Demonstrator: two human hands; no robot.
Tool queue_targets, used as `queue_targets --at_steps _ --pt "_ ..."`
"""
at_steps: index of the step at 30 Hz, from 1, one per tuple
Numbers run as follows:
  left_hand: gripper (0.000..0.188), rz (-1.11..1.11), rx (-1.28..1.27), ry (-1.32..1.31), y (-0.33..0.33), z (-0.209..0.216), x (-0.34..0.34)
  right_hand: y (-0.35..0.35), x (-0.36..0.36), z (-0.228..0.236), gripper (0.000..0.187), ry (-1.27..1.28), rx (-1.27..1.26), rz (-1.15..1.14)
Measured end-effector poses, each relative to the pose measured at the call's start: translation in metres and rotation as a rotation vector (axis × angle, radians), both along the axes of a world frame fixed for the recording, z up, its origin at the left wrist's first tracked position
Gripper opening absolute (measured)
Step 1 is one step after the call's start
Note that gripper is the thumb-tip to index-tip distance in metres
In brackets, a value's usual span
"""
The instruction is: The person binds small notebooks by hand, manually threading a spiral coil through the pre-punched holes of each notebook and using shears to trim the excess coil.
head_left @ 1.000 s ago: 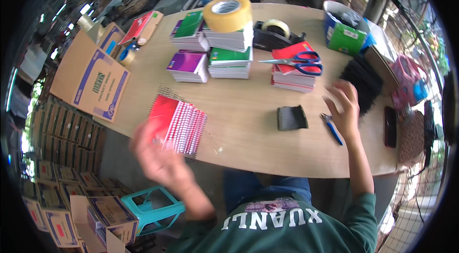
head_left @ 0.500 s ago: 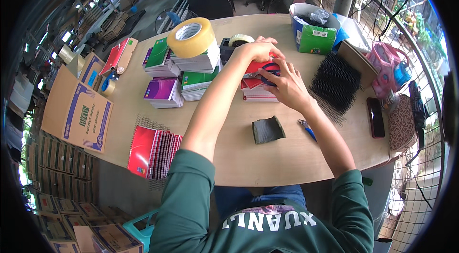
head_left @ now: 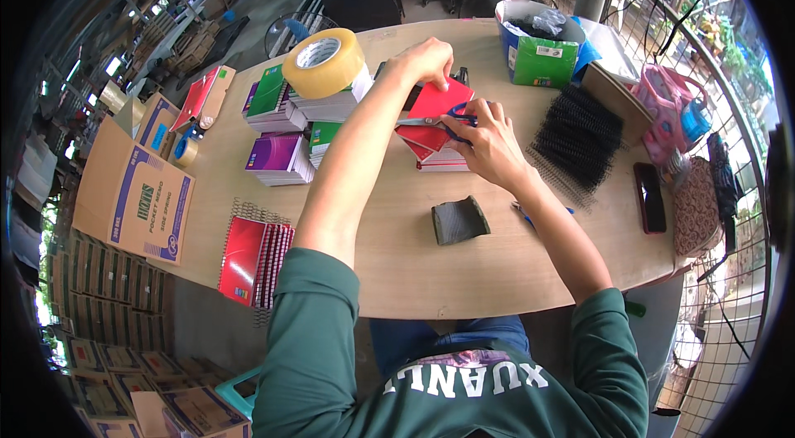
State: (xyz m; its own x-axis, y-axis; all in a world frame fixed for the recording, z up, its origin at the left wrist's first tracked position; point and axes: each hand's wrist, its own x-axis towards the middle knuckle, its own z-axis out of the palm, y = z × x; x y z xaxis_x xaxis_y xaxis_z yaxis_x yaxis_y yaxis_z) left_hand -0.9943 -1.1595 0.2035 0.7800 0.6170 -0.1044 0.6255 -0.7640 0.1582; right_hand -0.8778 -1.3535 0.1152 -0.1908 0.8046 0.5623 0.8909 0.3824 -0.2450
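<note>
My left hand (head_left: 426, 61) pinches the far edge of a red notebook (head_left: 443, 97), which is tilted up off the pile. My right hand (head_left: 495, 146) is closed on a pair of scissors (head_left: 429, 121) with dark blue handles. Its blades point left across the lower part of the red notebook. Under both hands is a short stack of red notebooks (head_left: 445, 163), partly covered by the scissors and my right hand. Behind the stack, a dark tape dispenser (head_left: 462, 74) is mostly hidden by my left hand and the raised notebook.
Left of my hands, a big tape roll (head_left: 325, 65) rests on piled notebooks, with purple notebooks (head_left: 273, 153) nearer. Spiral-bound red notebooks (head_left: 242, 260) lie front left beside an open carton (head_left: 132, 194). A dark curved block (head_left: 460, 221), pliers (head_left: 530, 214), black coils (head_left: 578, 136) and a phone (head_left: 650, 198) are also on the table.
My left hand has moved back and left, raising the red notebook at a tilt. The scissors' blades now reach out left over it; my right hand has shifted only slightly.
</note>
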Motion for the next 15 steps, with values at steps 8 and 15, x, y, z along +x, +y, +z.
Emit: queue_targets --at_steps 8,15 --pt "0.035 0.119 0.368 -0.466 -0.031 0.071 -0.056 0.009 -0.007 0.002 0.047 -0.065 -0.048 -0.022" --pt "0.047 0.231 0.354 -0.935 -0.249 -0.015 -0.143 -0.04 0.083 -0.019 0.022 0.105 -0.083 -0.254"
